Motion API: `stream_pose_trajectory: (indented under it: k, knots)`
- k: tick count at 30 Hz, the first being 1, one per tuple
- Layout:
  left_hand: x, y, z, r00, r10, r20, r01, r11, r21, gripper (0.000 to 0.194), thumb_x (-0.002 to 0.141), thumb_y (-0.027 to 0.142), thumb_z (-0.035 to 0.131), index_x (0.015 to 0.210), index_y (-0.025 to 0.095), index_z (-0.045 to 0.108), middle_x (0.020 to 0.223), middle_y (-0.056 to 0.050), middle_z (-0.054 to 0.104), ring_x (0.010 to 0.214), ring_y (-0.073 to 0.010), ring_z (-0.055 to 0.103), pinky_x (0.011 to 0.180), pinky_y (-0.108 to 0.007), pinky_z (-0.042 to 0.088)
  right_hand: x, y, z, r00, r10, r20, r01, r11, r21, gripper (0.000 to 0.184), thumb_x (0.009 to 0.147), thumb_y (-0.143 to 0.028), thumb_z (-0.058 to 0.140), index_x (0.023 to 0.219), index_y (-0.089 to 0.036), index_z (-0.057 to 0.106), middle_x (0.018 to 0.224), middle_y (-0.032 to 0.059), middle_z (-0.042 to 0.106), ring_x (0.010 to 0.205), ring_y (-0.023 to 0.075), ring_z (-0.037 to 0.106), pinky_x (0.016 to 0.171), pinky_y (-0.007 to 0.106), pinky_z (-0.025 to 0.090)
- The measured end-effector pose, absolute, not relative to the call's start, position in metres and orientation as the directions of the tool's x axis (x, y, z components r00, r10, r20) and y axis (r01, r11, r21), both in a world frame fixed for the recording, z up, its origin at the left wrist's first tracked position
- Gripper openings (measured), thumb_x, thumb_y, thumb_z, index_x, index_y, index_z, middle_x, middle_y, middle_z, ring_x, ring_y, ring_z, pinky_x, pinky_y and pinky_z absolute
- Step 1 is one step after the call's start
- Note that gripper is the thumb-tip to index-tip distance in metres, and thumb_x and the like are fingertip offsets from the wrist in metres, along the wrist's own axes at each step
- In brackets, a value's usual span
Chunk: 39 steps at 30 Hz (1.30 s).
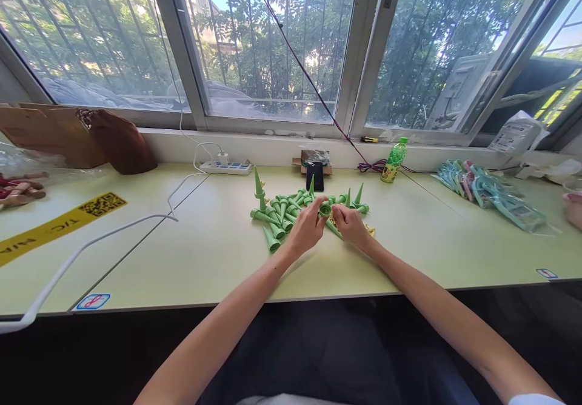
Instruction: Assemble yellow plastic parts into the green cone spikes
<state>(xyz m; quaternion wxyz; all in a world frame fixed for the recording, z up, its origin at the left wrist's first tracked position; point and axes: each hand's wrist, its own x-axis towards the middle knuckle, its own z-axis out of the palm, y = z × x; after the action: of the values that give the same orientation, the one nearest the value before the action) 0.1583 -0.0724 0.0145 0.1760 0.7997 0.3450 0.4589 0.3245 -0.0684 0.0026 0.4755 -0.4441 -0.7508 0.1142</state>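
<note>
My left hand and my right hand meet over the middle of a pale green table. Between them they pinch one green cone, its round open end turned toward me. Around the hands lies a heap of several more green cones; one stack of cones stands upright at the heap's left and a few others point up behind the hands. Something small and yellowish lies just right of my right hand.
A black phone leans on a small box behind the heap. A green bottle stands to the right, a white power strip with its cable to the left. Teal and pink plastic items lie far right, a brown bag far left.
</note>
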Motion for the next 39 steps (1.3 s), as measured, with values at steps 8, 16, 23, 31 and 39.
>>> stream_pose_trajectory:
  k: [8, 16, 23, 31, 39]
  knots:
    - [0.163, -0.070, 0.014, 0.258, 0.750, 0.610, 0.307, -0.662, 0.684, 0.035, 0.081, 0.009, 0.052, 0.113, 0.022, 0.053, 0.101, -0.004, 0.065, 0.063, -0.0099, 0.055, 0.063, -0.022, 0.047, 0.320, -0.069, -0.001, -0.154, 0.795, 0.587, 0.457, 0.584, -0.671, 0.044, 0.100, -0.053, 0.033, 0.070, -0.023, 0.042, 0.064, 0.0002, 0.048, 0.057, 0.0148, 0.041, 0.055, 0.029, 0.034]
    - [0.164, -0.069, 0.014, 0.209, 0.788, 0.579, 0.277, -0.616, 0.738, 0.043, 0.077, 0.008, 0.054, 0.118, 0.020, 0.050, 0.109, -0.007, 0.062, 0.066, -0.0084, 0.056, 0.060, -0.021, 0.049, 0.319, -0.072, 0.001, -0.171, 0.762, 0.625, 0.482, 0.618, -0.621, 0.038, 0.100, -0.046, 0.038, 0.071, -0.023, 0.040, 0.062, -0.0031, 0.045, 0.055, 0.0130, 0.037, 0.056, 0.027, 0.032]
    - [0.167, -0.070, 0.019, 0.162, 0.889, 0.429, 0.135, -0.451, 0.882, 0.034, 0.085, 0.023, 0.058, 0.118, 0.020, 0.048, 0.101, -0.005, 0.057, 0.048, -0.0037, 0.052, 0.039, -0.017, 0.042, 0.321, -0.074, 0.004, -0.060, 0.759, 0.648, 0.495, 0.586, -0.641, 0.037, 0.101, -0.049, 0.034, 0.077, -0.023, 0.044, 0.061, -0.0018, 0.048, 0.054, 0.0142, 0.044, 0.056, 0.027, 0.034]
    - [0.162, -0.073, 0.031, 0.206, 0.951, 0.232, -0.121, -0.211, 0.970, 0.037, 0.089, 0.055, 0.055, 0.095, 0.019, 0.053, 0.055, 0.007, 0.045, 0.032, -0.0054, 0.039, 0.031, -0.018, 0.029, 0.319, -0.076, 0.006, -0.193, 0.723, 0.663, 0.471, 0.661, -0.584, 0.031, 0.100, -0.040, 0.037, 0.078, -0.022, 0.049, 0.066, -0.0007, 0.051, 0.058, 0.0143, 0.043, 0.059, 0.028, 0.036]
    - [0.160, -0.074, 0.028, 0.219, 0.945, 0.242, -0.103, -0.225, 0.969, 0.039, 0.084, 0.054, 0.064, 0.098, 0.018, 0.054, 0.061, 0.006, 0.050, 0.035, -0.0062, 0.046, 0.033, -0.018, 0.033, 0.321, -0.074, 0.005, -0.183, 0.745, 0.641, 0.467, 0.640, -0.611, 0.032, 0.100, -0.041, 0.038, 0.075, -0.023, 0.045, 0.062, -0.0021, 0.048, 0.055, 0.0135, 0.040, 0.058, 0.028, 0.034]
